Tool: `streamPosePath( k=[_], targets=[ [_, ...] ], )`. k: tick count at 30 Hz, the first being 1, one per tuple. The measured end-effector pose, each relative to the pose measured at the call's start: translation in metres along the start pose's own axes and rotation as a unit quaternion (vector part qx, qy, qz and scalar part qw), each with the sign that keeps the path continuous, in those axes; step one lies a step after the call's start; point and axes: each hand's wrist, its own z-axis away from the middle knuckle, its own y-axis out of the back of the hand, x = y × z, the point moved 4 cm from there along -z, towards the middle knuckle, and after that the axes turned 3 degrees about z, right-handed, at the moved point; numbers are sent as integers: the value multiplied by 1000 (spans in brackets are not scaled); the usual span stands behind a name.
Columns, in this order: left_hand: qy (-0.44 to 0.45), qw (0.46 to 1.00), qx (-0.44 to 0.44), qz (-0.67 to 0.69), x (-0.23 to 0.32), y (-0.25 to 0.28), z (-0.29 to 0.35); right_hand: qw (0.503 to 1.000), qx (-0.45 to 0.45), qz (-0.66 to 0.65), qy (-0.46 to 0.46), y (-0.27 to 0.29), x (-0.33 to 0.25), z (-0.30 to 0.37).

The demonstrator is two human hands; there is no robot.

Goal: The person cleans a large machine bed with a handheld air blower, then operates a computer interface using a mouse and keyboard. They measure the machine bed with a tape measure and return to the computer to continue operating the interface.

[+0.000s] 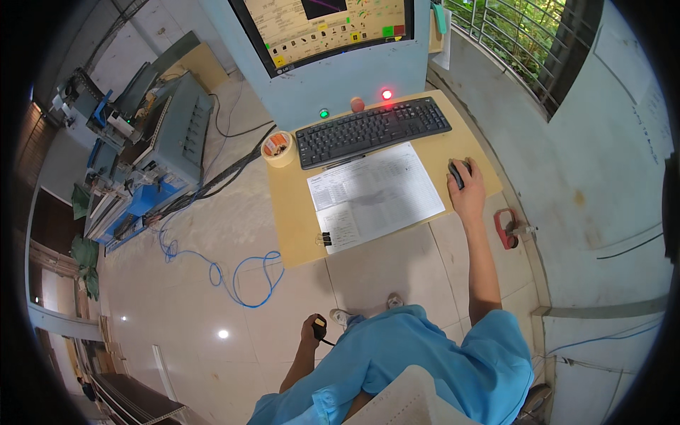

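Observation:
My right hand [467, 191] rests over a black computer mouse [457, 174] near the right edge of a wooden desk board [294, 227], fingers curled round it. Low at my left side, my left hand [309, 330] is closed round a small black object with a yellow patch [319, 326]; a thin black cord trails from it, and its exact kind is unclear. Beside the mouse lie printed sheets [400, 188], with a smaller paper slip [338, 225] and a black binder clip [324, 239] at their lower left. Behind the papers sits a black keyboard [372, 132], with a pen [345, 161] along its front edge.
A tape roll [278, 149] stands left of the keyboard. Above are a monitor [333, 32], a green light [324, 113], a red knob [358, 105] and a lit red light [387, 94]. Blue cable [244, 301] loops across the floor; machinery [166, 131] stands left, a red C-shaped tool [506, 228] right.

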Motion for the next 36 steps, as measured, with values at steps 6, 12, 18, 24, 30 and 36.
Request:
streamPosePath(
  k=[6,12,18,24,30,36],
  targets=[
    [32,994,108,6,-49,8,6,1000,3,21,-6,0,-1,-3],
    [66,992,100,34,-95,24,14,1000,-12,27,-2,0,-2,-5],
    [87,994,55,42,-109,26,19,1000,-4,21,-10,-2,0,-4],
    [79,982,172,17,-100,11,23,1000,4,17,-16,-1,1,-2],
    [29,995,95,-21,-80,-8,16,1000,7,13,-20,-1,0,-2],
    [26,996,81,-23,-77,-7,14,1000,9,14,-18,-2,0,-2]
  ],
)
